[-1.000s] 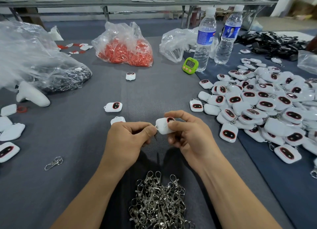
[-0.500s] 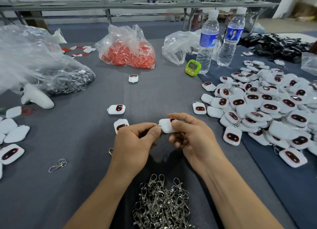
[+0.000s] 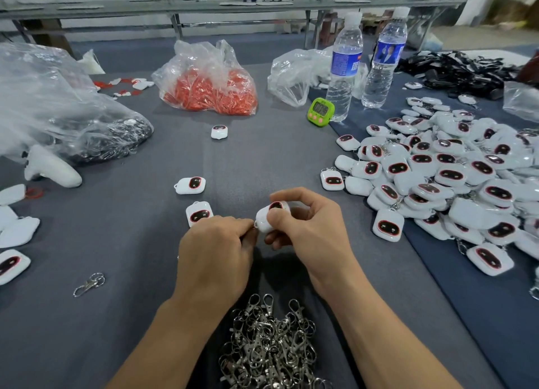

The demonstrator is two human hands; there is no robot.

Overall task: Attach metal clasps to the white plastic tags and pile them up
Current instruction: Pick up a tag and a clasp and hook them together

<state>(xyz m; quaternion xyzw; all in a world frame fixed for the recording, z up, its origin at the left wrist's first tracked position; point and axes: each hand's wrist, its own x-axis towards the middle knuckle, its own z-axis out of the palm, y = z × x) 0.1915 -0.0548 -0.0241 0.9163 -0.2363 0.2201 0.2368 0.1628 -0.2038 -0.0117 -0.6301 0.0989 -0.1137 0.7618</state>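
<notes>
Above the grey table [image 3: 131, 315], the right hand [image 3: 309, 234] pinches a white tag [image 3: 266, 220] between thumb and curled fingers. The left hand [image 3: 215, 248] is curled tight, its fingertips pinched at the tag's left corner, apparently on a clasp hidden there. A heap of loose clasps [image 3: 271, 347] lies between the forearms, and the pile of tags [image 3: 452, 178] lies to the right.

Seen from a head-worn camera, a worker's left hand [image 3: 215, 251] and right hand [image 3: 306, 231] are bare, as are both forearms [image 3: 376, 324], which stay uncovered from the wrists down to the lower edge of the frame. The forearms are slim and the knuckles and finger joints show plainly. The fingernails are too small to make out.
</notes>
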